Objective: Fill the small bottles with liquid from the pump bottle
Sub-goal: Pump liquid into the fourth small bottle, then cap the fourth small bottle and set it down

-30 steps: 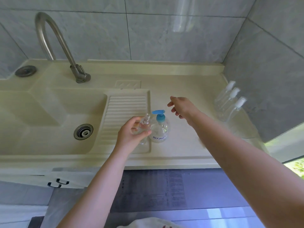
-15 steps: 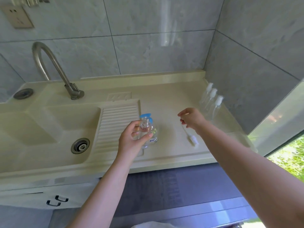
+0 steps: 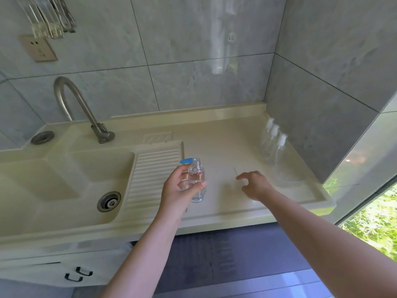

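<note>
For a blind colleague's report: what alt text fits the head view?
A left hand holds an uncapped small bottle above a cream counter, in front of a blue-topped pump bottle. The open right hand hovers nearby; three capped bottles stand by the wall.

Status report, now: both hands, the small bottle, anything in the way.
Left hand grips uncapped small bottle, upright. Right hand open, empty, over countertop. Pump bottle behind small bottle, mostly hidden. Nothing blocking.
</note>
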